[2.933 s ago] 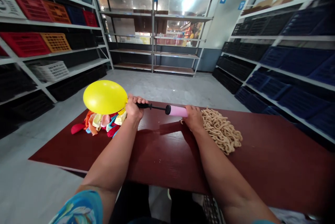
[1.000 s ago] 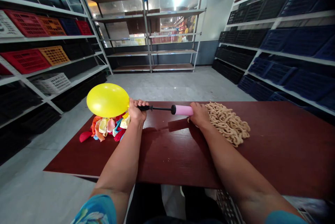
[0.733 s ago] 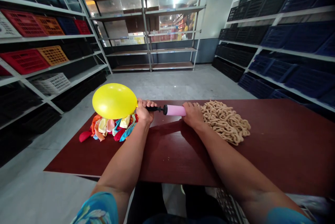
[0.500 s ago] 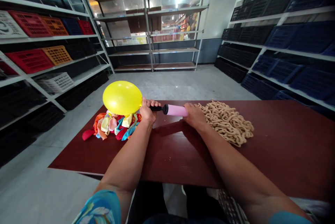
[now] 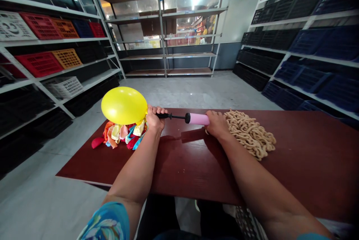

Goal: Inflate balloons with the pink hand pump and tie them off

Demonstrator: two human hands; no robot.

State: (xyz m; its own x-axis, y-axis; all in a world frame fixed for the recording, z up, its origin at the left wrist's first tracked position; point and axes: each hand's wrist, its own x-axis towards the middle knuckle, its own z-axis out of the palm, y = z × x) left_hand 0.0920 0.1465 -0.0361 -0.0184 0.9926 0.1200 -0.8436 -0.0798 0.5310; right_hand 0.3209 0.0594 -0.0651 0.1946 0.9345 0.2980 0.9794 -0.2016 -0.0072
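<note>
My left hand (image 5: pixel 155 117) is fisted round the black end of the pump (image 5: pixel 183 118), w/ the balloon's neck pinched in the same grip. The balloon (image 5: pixel 124 105) is yellow, inflated, and sticks out left of that fist, touching it, off the table and just above the heap of flat balloons. My right hand (image 5: pixel 217 124) is wrapped on the pink barrel's right end; fingers curl over the far side, so I see mostly the back of the hand. Between the two grips: thin black rod showing, part drawn out, then the black collar, then the pink barrel. Pump lies about level, running left-right, just above the table (image 5: pixel 294 165).

Flat balloons (image 5: pixel 123 134): mixed colours, orange, pink, cream, blue, red, heaped on the table below and left of the left fist, near it. Can't tell if the fist touches the heap. One red one lies out at the heap's far left.

Cord pile (image 5: pixel 249 133): beige, looped, on the table right of the right hand, its near edge just beside or touching the knuckles, can't tell which.

Both forearms come up from the bottom of view over the table's near edge; patterned blue sleeve (image 5: pixel 105 223) on the left arm.

Shelves w/ crates (image 5: pixel 42 32) on the left, well apart from the hands; dark bins (image 5: pixel 311 41) on the racks to the right.
</note>
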